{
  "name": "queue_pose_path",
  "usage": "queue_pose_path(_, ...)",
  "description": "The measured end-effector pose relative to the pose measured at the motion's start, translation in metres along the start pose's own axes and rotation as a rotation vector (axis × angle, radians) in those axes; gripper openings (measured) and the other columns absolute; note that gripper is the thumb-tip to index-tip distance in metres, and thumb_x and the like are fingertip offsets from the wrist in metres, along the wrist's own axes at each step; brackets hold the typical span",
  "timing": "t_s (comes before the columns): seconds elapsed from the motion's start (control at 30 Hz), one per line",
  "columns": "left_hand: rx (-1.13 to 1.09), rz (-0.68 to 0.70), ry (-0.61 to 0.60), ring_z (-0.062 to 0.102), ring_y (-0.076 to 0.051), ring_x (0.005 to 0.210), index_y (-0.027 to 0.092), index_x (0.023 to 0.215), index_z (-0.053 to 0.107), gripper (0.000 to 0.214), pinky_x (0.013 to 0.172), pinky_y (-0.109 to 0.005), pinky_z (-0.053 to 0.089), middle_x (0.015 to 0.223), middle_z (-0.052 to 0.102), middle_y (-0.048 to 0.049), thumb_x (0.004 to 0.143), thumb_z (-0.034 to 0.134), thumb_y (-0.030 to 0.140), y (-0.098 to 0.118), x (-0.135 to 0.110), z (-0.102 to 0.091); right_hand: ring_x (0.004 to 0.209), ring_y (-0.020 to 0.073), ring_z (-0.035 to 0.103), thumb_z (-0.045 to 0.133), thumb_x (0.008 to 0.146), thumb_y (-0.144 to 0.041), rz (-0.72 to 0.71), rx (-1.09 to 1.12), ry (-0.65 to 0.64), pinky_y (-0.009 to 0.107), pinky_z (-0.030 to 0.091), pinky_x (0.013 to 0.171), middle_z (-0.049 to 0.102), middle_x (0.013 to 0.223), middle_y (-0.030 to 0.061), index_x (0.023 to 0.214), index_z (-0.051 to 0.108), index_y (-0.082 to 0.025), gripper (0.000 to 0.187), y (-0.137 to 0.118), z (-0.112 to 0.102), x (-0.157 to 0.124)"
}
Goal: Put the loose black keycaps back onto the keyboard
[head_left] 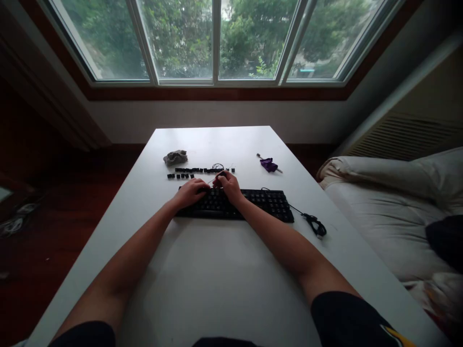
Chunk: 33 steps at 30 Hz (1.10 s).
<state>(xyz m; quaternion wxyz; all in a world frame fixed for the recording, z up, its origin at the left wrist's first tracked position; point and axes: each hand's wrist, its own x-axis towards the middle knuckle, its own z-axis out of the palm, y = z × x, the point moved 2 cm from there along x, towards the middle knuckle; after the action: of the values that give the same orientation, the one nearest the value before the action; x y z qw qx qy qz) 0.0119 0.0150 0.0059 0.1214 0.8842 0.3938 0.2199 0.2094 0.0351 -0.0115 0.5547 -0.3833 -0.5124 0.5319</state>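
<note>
A black keyboard [217,205] lies across the white table in front of me. My left hand [191,192] rests on its upper left part, fingers stretched over the keys. Just above the upper row, my right hand [229,185] is closed in a pinch on a small dark tool [221,174], from which a thin wire seems to stick out toward my left hand. My fingers cover much of the tool, so its exact kind is unclear. Behind the keyboard, loose black keycaps [190,170] stand in two rows.
A crumpled grey cloth [175,157] lies at the back left of the white table [202,279]. At the back right is a purple cloth [268,165] with a brush-like stick [259,156]. The coiled cable [314,224] lies to the right. A sofa [365,207] stands beside the table.
</note>
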Motion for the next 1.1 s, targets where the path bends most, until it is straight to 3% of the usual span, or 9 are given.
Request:
queue_pose_path(0.23, 0.061, -0.045, 0.026, 0.057, -0.026, 0.104, 0.025, 0.101, 0.073, 0.015, 0.094, -0.042, 0.047, 0.107, 0.069, -0.0061, 0.092, 0.064, 0.032, 0.000, 0.001, -0.002, 0.055, 0.0136, 0.064, 0.060, 0.080, -0.034, 0.026, 0.054, 0.010, 0.024, 0.050, 0.054, 0.069, 0.069, -0.0006, 0.087, 0.058, -0.020, 0.016, 0.002, -0.002, 0.001)
queue_pose_path(0.47, 0.179, -0.102, 0.072, 0.058, -0.026, 0.098, 0.022, 0.095, 0.070, 0.024, 0.090, -0.042, 0.046, 0.102, 0.069, -0.0073, 0.098, 0.052, 0.038, 0.002, 0.000, -0.002, 0.057, 0.0144, 0.066, 0.059, 0.081, -0.034, 0.022, 0.042, 0.000, 0.024, 0.049, 0.054, 0.069, 0.069, -0.0009, 0.088, 0.058, -0.020, 0.015, 0.006, -0.002, 0.003)
queue_pose_path(0.8, 0.184, -0.130, 0.092, 0.062, -0.026, 0.100, 0.025, 0.105, 0.073, 0.024, 0.092, -0.042, 0.047, 0.107, 0.071, -0.0067, 0.096, 0.051, 0.028, -0.002, -0.001, 0.001, 0.072, 0.0173, 0.069, 0.057, 0.086, -0.031, -0.132, -0.461, -0.010, 0.028, 0.054, 0.071, 0.072, 0.075, -0.0009, 0.089, 0.065, -0.023, 0.012, 0.000, 0.003, -0.008)
queue_pose_path(1.1, 0.085, -0.147, 0.090, 0.063, -0.025, 0.100, 0.026, 0.110, 0.074, 0.030, 0.091, -0.040, 0.050, 0.107, 0.072, -0.0051, 0.088, 0.055, 0.019, -0.007, -0.002, 0.000, 0.077, 0.0190, 0.072, 0.059, 0.089, -0.033, -0.166, -0.503, -0.069, 0.030, 0.054, 0.075, 0.075, 0.081, 0.0008, 0.093, 0.066, -0.023, 0.012, 0.001, 0.004, -0.008)
